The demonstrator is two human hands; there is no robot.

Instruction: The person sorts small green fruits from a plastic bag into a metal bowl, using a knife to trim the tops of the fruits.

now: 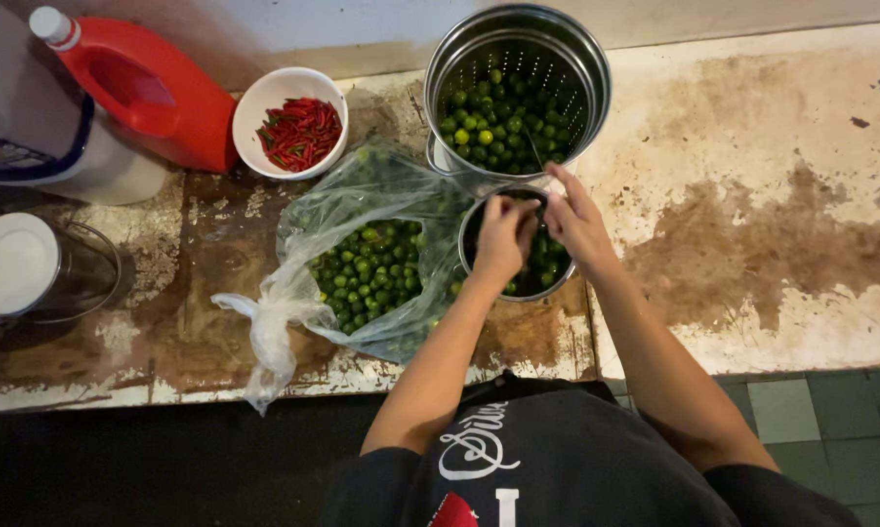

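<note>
Both hands work directly over a small metal bowl (518, 256) of small green fruits (540, 265) at the counter's front edge. The left hand (503, 237) is curled, fingertips pinched together above the bowl; whether a fruit is held cannot be told. The right hand (576, 222) is partly closed beside it, fingers touching the left. A perforated steel pot (518, 83) with more green fruits stands just behind. A clear plastic bag (362, 259) of fruits lies left. The counter (752, 195) is worn, stained brown; green floor tiles (820, 429) lie below
</note>
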